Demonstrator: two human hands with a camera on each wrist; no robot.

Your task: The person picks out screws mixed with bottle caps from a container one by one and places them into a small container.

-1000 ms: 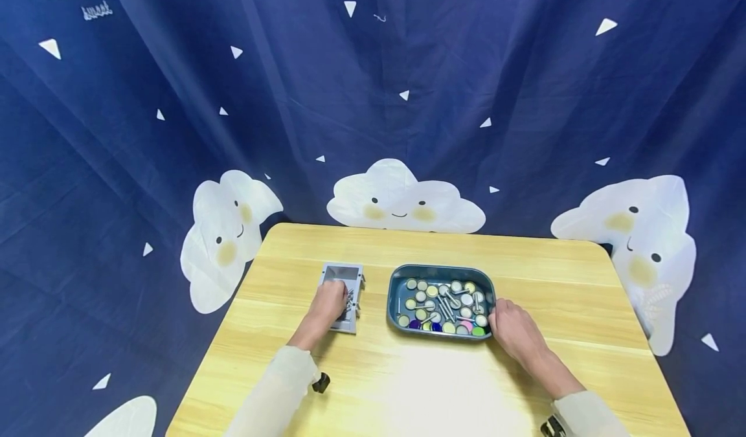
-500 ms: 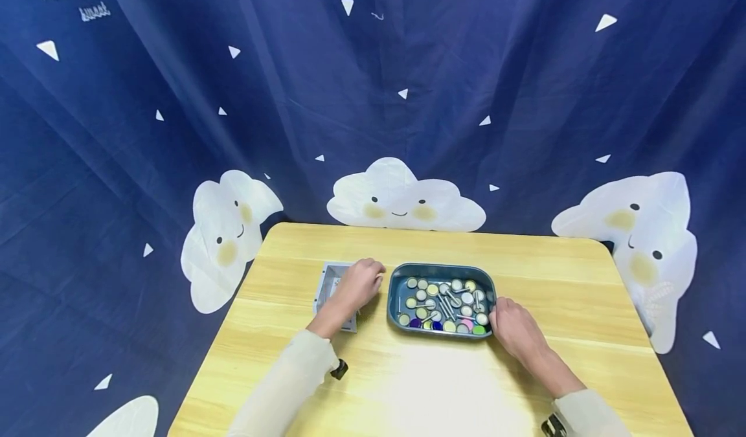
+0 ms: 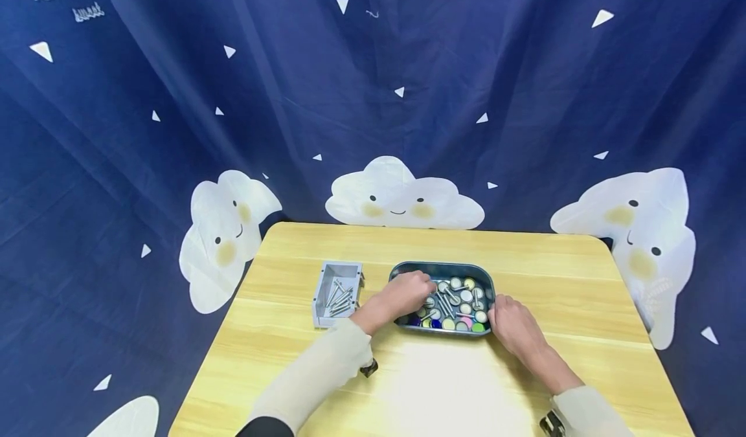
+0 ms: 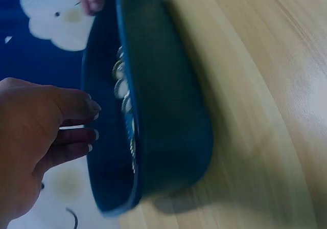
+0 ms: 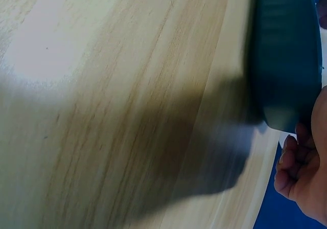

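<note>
A dark teal tray [image 3: 451, 268] holds many round caps or discs in pale, yellow, blue, pink and green, with metal bolts [image 3: 445, 305] lying among them. My left hand [image 3: 410, 292] hovers over the tray's left part and hides some discs. In the left wrist view its thumb and fingers [image 4: 71, 150] are apart beside the rim, with nothing seen between them. At the opposite end, my right hand [image 3: 513, 324] grips the tray's right side, its fingers curled by the corner in the right wrist view.
Left of the tray stands a small grey bin [image 3: 344, 269] with several long screws [image 3: 340, 301] inside. Both sit on a light wooden table [image 3: 553, 288], whose far edge meets a dark blue curtain [image 3: 402, 120] with cloud prints.
My left hand has lifted out of the grey bin and moved right, over the teal tray, uncovering the screws in the bin. The right hand has stayed at the tray's side.
</note>
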